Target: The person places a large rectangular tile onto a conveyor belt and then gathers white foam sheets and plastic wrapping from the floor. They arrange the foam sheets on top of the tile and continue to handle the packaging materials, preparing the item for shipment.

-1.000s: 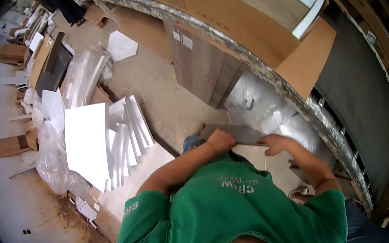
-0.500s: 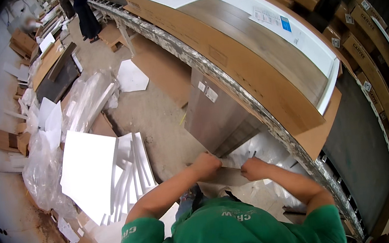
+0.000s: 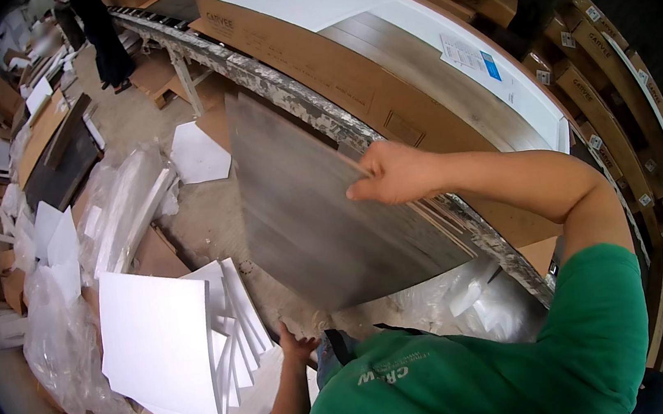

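My right hand [image 3: 399, 172] is closed over the upper edge of a large grey wood-grain panel [image 3: 325, 224], thumb on the face towards me. The panel stands tilted beside the roller conveyor, slightly blurred, with the edges of more boards showing behind it. My left hand [image 3: 295, 345] is low by my waist, fingers apart, holding nothing. It is nearest to a fanned stack of white foam sheets [image 3: 158, 344] on the left. On the conveyor [image 3: 292, 88] lies an open cardboard carton [image 3: 386, 109] holding white foam, a wood-look board [image 3: 431, 71] and a printed sheet [image 3: 475, 61].
Crumpled clear plastic film [image 3: 480, 300] lies under the conveyor near me. More film and foam [image 3: 128, 199] cover the floor at left, with a white foam piece [image 3: 199, 153] beyond. Stacked cartons [image 3: 601, 108] stand at right. Another person [image 3: 102, 36] stands at the far end.
My hands, earlier together low before me, have separated. The right has risen and gripped the panel, which now tilts out from the conveyor. The left has dropped back, open.
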`<state>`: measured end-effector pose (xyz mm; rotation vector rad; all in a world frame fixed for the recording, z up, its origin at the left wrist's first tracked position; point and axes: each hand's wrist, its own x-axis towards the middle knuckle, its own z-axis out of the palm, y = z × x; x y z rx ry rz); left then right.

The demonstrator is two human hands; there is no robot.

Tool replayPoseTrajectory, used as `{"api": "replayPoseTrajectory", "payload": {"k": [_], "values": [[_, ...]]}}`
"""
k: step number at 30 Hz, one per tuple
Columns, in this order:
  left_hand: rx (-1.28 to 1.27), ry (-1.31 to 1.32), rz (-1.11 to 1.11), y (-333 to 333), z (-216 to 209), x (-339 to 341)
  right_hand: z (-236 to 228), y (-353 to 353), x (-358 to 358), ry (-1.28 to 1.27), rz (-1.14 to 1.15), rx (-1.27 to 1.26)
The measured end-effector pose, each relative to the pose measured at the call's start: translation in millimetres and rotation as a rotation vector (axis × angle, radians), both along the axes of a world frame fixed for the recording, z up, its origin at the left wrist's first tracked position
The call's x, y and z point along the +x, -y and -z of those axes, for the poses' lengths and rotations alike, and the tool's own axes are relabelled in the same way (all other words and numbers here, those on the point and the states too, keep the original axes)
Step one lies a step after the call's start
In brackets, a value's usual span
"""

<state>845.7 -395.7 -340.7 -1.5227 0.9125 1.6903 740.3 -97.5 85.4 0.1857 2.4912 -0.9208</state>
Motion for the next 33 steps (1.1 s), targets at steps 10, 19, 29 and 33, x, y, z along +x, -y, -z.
{"api": "replayPoseTrajectory", "payload": {"k": [10, 19, 29, 33], "values": [[0.570, -0.831, -0.530, -89, -129, -115, -50, -62, 99, -0.461, 0.383, -0.379], [0.490, -1.252, -0.279, -174, -308, -194, -25, -203, 177, -0.870, 0.942, -0.837], [0.363, -1.327, 0.086, -399, -379, -255, 65, -375, 241, -0.896, 1.256, -0.111], [0.353, -1.220, 0.188, -459, -362, -258, 76, -417, 261, -0.835, 1.371, -0.064]]}}
